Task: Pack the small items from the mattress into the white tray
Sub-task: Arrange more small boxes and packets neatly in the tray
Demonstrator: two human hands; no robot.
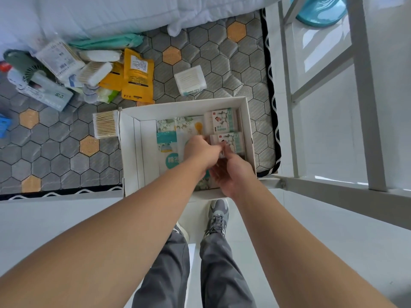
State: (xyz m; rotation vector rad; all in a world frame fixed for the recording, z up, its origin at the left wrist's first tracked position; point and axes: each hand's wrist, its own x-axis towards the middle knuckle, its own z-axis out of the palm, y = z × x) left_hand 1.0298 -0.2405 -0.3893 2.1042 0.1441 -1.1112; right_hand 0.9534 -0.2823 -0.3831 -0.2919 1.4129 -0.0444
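"Hands are meeting where, exactly?"

"Inside the white tray (pixel 182 107), towards its near right corner. The left hand (pixel 198 150) is reaching across with fingers curled and tips drawn together. The right hand (pixel 231 174) is coming up from the near side with thumb and fingers closed. Both appear to be pinching the near end of the nearer cotton-swab carton (pixel 231 141)."

"Why are two hands working on one small carton?"

"Probably because they are squaring it up. It is lying flat, touching the farther cotton-swab carton (pixel 223 121), and the pair is forming a column along the tray's right wall. Pinching the end is likely letting the hands slide it snug without disturbing the flat packs (pixel 166 134) lying on the tray floor to the left."

"And where is the tray sitting?"

"On the mattress (pixel 66 152), at its near corner beside the white bed frame (pixel 287 85), so everything is staying within easy reach."

"How much is waiting?"

"Plenty, by the look of it. A bundle of wooden-stemmed swabs (pixel 105 125) is lying just beside the tray's left wall. A clear swab box (pixel 190 80) is sitting just beyond its far wall. Yellow pouches (pixel 138 78) and a handheld fan (pixel 21 63) are lying in a heap farther left. The tray's left strip is showing bare floor, so the filling seems to be going from the right, leaving room for those."
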